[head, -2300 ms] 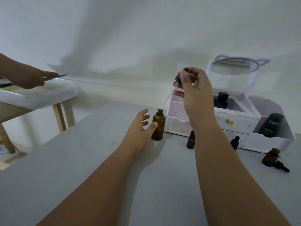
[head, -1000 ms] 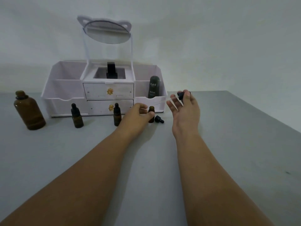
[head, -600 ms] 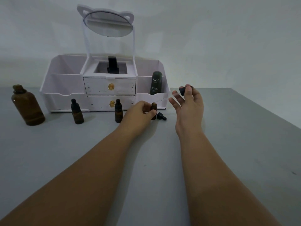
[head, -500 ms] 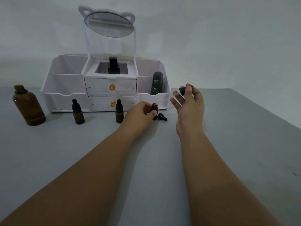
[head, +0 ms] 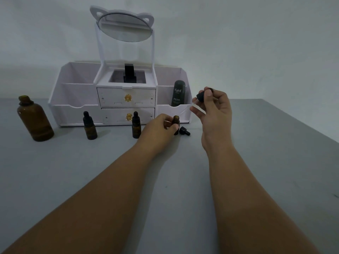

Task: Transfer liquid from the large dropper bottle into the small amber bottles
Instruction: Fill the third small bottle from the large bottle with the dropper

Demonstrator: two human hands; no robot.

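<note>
**benchnoob:** So where's the open small amber bottle relative to the dropper?

**pipette_pal:** Nearest first: left hand has fingers clamped round it, upright on the table. Right hand pinches the dropper by its bulb, up at about 1 o'clock from the bottle mouth, glass tip slanting toward 7. Large bottle sits uncapped way off at 9 o'clock, by the organizer.
</note>
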